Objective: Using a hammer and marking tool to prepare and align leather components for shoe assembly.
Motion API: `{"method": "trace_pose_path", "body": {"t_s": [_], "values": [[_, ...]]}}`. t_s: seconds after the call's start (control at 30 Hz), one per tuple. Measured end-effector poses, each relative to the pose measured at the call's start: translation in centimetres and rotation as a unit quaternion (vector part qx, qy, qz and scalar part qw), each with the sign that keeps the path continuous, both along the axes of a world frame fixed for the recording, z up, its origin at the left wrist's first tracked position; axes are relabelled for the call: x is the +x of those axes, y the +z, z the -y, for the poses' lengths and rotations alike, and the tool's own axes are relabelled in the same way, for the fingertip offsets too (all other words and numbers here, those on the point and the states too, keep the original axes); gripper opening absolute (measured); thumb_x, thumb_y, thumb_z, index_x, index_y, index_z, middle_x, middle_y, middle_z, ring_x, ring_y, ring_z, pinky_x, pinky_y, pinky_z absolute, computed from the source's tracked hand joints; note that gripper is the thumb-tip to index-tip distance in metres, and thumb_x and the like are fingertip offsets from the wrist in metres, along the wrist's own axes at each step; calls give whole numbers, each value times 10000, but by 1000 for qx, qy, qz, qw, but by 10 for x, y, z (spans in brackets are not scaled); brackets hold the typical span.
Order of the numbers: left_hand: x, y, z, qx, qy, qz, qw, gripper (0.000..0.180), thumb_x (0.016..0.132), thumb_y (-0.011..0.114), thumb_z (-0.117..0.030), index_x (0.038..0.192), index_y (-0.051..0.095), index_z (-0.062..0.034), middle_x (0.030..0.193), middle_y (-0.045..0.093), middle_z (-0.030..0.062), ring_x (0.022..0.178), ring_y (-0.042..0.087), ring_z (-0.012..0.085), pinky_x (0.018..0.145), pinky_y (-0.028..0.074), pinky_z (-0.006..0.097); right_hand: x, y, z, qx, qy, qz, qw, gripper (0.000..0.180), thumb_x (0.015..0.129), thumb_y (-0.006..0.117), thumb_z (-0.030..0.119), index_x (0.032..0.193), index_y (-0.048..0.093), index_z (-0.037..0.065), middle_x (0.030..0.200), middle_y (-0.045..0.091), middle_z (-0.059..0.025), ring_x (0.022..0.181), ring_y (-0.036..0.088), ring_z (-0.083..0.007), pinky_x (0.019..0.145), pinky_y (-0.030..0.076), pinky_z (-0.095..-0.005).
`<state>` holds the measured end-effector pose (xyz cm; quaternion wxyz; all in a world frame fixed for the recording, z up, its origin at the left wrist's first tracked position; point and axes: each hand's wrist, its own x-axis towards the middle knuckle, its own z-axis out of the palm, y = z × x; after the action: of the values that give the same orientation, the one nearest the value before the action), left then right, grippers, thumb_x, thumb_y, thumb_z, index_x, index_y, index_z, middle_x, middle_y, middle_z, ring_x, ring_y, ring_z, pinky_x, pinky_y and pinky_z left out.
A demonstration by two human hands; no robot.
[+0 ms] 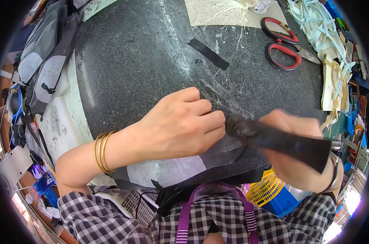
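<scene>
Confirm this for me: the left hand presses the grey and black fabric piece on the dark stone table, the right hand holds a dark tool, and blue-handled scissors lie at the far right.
One detail is wrong: the scissors have red handles, not blue, as the head view shows. The rest stands: the left hand presses the grey and black fabric piece on the dark stone table, and the right hand holds a dark tool.

Far across the dark stone slab (143,53) I see red-handled scissors (284,46) lying near a black strip (208,53) and a beige sheet (221,14). Pale blue strips (320,24) pile up at my right, grey pieces (44,53) stack at my left, and a yellow basket (265,189) sits below the edge.
</scene>
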<state>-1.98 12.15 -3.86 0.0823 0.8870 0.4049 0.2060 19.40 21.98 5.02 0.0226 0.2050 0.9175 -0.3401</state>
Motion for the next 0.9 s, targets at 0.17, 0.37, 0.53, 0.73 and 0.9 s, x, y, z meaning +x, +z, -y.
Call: {"method": "trace_pose_path", "body": {"t_s": [0.17,0.37,0.53,0.73,0.9], "values": [[6,4,22,-79,103,50,990,227,655,718,-111,867,689,-34,890,634,27,711,564,155,597,425,287,0,-10,7,64,13,21,998,146,743,709,35,818,584,23,660,530,-93,529,598,-250,464,452,-365],[17,11,33,-51,111,75,990,189,719,723,-69,885,686,14,924,646,94,801,631,223,644,517,334,-2,0,-1,94,47,4,994,181,736,714,145,814,586,42,667,538,-85,561,591,-274,500,441,-391],[1,22,38,-270,158,165,936,303,707,727,-64,993,681,26,962,654,116,787,632,208,619,513,308,-4,-5,0,138,92,15,986,219,744,705,218,810,582,51,663,509,-87,555,568,-277,508,422,-389],[12,20,60,-95,109,-9,989,378,656,674,-63,1026,682,17,972,636,105,740,601,226,605,462,310,-22,-1,10,183,41,-40,982,181,721,699,118,822,578,29,673,526,-105,575,588,-287,501,437,-385],[-15,9,69,-203,157,185,949,388,653,656,-37,1037,695,-6,996,644,101,800,625,239,681,531,351,-22,-6,4,1,102,30,994,193,726,720,123,840,586,43,675,542,-106,560,588,-291,489,437,-392]]}}
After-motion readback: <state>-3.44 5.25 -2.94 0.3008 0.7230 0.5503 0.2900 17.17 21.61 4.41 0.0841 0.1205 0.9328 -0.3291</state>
